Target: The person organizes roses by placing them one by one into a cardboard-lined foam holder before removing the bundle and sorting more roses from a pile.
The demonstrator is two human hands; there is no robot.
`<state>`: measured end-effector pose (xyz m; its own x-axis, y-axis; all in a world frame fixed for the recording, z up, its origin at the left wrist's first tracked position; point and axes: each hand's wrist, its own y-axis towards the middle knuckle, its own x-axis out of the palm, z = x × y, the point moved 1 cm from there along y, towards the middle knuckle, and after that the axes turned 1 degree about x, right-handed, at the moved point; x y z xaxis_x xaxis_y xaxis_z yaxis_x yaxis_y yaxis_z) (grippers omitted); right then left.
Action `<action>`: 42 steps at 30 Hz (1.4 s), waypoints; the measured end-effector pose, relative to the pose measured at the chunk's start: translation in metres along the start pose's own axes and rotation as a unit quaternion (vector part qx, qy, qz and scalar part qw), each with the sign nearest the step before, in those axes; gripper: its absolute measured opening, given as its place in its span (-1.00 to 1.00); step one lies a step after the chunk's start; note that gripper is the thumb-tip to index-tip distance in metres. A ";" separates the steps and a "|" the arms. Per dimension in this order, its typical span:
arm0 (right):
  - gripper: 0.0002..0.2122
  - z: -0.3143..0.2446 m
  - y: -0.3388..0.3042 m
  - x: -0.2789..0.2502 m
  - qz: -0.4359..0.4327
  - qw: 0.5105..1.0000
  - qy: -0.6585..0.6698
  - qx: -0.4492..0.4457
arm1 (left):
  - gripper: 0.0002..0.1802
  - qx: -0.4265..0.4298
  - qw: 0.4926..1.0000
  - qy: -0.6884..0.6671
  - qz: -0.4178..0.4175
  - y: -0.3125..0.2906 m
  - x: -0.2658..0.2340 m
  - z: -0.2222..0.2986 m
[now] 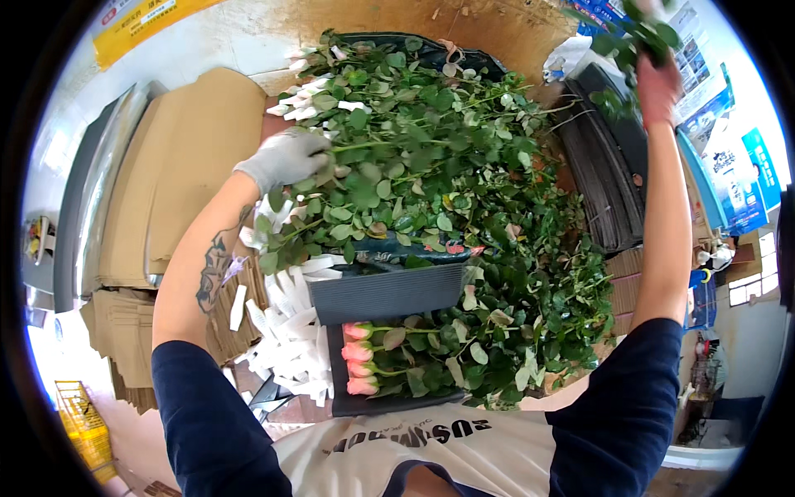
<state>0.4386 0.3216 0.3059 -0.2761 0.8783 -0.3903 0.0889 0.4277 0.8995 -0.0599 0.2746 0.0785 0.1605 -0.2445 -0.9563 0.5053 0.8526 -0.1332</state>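
Note:
My left hand (286, 159), in a pale grey glove, reaches to the far left of a big heap of leafy rose stems (431, 137). Its fingers are curled around a rose stem (360, 147) blurred by motion. Up at the far right, my right hand (660, 89) is raised and closed on a leafy rose (623, 51), its head partly cut off by the frame. White sleeves (302, 101) cover bud ends along the heap's left side. Nearer me, several pink roses (358, 349) lie in a row, heads left, on a dark corrugated sheet (338, 377).
Another dark corrugated strip (389, 291) stands between the heap and the pink roses. Loose white sleeves (286, 352) pile up left of it, near black-handled scissors (269, 396). Stacked brown cardboard (186, 166) is at left, dark sheets (600, 170) at right, a yellow crate (83, 427) lower left.

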 end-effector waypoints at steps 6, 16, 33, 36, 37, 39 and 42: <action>-0.55 -0.156 -0.108 0.093 -0.196 0.886 0.029 -0.419 | -0.41 0.134 0.921 -0.357 -0.074 -0.014 -0.007 0.014; -0.48 -0.264 -0.238 0.064 -0.478 0.805 0.231 -0.264 | -0.49 0.032 0.493 -0.863 -0.104 -0.095 -0.007 0.014; -0.45 -0.283 -0.243 -0.098 -0.409 0.808 0.391 -0.161 | -0.64 0.031 0.734 -0.547 0.402 -0.215 0.008 0.137; -0.46 -0.259 -0.282 -0.095 -0.390 0.833 0.307 -0.245 | -0.72 -0.009 0.719 -0.560 0.411 -0.234 0.011 0.178; -0.50 -0.254 -0.287 -0.094 -0.406 0.827 0.276 -0.274 | -0.74 0.006 0.762 -0.490 0.424 -0.238 0.014 0.179; -0.57 -0.249 -0.287 -0.100 -0.399 0.832 0.232 -0.308 | -0.78 0.028 0.798 -0.420 0.431 -0.245 0.024 0.173; -0.58 -0.229 -0.296 -0.104 -0.276 0.890 0.200 -0.302 | -0.87 0.008 0.377 -0.763 0.525 -0.284 0.064 0.138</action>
<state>0.2220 0.0549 0.1246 -0.4477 0.3718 -0.8132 -0.6629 0.4724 0.5809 -0.0759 -0.0468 0.0912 0.5738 0.2318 0.7855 -0.5132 0.8492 0.1243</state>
